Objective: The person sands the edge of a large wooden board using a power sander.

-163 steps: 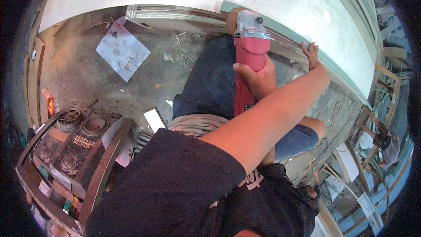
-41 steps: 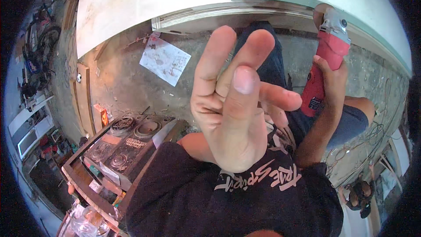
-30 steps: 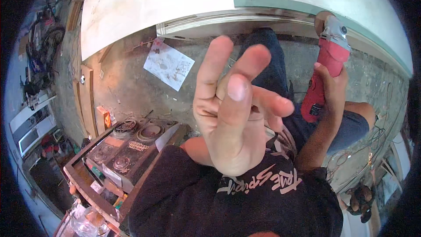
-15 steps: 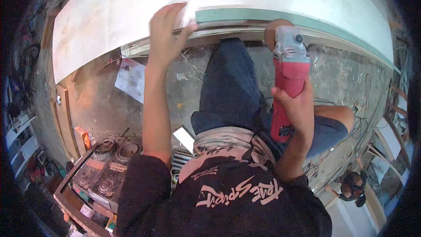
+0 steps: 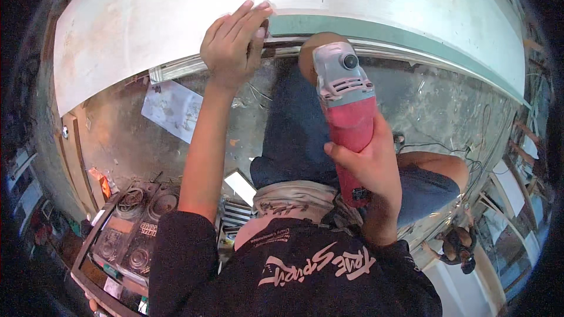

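While right hand (image 5: 376,161) grips grinder (image 5: 349,120), left (image 5: 232,44) flanks strip (image 5: 352,27).

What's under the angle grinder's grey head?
A brown disc shows past the left and far edges of the grey head. The head hides the rest of the disc, so I can't tell what lies directly beneath.

Spkr box (image 5: 129,233), wht sheet (image 5: 170,108) on flr (image 5: 126,149)
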A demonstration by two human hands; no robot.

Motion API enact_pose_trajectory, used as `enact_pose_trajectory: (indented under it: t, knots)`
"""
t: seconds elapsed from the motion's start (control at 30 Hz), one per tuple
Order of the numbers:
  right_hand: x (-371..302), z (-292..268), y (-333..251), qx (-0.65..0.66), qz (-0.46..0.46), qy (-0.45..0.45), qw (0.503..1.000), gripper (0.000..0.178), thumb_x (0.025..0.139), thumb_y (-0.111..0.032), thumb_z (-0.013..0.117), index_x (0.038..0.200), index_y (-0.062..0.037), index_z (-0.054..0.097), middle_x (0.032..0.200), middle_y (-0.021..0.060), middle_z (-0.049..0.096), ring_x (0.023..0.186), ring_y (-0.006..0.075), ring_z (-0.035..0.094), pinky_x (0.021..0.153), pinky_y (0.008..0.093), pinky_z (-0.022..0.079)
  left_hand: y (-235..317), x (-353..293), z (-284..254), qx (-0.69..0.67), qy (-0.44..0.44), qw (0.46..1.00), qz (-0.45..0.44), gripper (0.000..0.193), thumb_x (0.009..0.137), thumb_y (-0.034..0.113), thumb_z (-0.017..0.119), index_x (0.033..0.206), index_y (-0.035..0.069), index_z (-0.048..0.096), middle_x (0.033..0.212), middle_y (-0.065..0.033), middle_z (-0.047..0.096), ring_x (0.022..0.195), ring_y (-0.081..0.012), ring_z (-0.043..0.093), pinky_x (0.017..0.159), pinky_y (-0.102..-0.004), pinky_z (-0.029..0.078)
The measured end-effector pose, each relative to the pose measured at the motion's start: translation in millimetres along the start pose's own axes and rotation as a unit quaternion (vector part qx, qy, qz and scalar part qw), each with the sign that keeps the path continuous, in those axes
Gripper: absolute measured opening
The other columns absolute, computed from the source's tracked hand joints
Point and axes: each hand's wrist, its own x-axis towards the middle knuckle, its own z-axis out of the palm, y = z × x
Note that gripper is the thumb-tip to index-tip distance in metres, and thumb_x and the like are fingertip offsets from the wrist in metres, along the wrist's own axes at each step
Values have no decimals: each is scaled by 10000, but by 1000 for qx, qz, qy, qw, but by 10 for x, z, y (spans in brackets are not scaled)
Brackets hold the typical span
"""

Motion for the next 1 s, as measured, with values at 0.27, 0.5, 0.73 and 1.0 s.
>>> enact_pose_trajectory:
  t: [0.27,0.5,0.73,1.0]
  knots:
    - [107,71,-154,37,-2,14,999,598,694,-146,838,1207,9,575,1054,118,696,971,180,643,910,357,503,-48,-108,74,4,52,999,-13,357,850,75,552,1155,133,729,1183,-3,746,1167,-166,683,992,-346,469]
    - [226,104,-231,1,-19,0,1000,584,702,-177,838,1191,6,576,1031,135,698,956,198,655,893,357,509,-57,-149,103,-20,100,994,-30,383,932,131,433,1209,80,694,1169,-102,746,1143,-256,699,1009,-431,481]
    - [186,89,-280,-16,15,2,1000,596,697,-199,845,1191,3,580,1017,130,704,942,202,669,876,364,522,-49,-146,155,-18,132,991,-24,428,960,209,400,1254,73,680,1189,-94,737,1110,-242,709,1034,-443,472]
    - [131,-275,18,29,22,33,999,594,705,-183,842,1212,-2,590,1007,112,708,925,192,672,858,356,533,55,-88,23,56,36,998,-19,549,974,559,494,1265,137,691,1235,-33,727,1216,-216,651,1084,-435,401]
